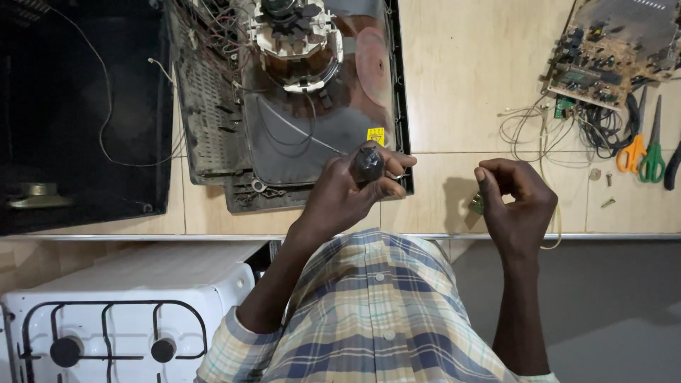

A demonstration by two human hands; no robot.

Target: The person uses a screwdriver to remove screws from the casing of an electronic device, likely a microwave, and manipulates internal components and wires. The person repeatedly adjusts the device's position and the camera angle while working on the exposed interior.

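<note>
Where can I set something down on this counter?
Bare counter lies between the opened TV chassis and the circuit board. It is crowded on the right: wires, scissors, screws. The left hand grips a screwdriver handle.

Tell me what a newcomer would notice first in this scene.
Top centre, an opened television set lies face down on the tiled floor, its picture tube bared. Below it, the left hand grips a dark screwdriver handle. A circuit board and scissors lie top right.
</note>
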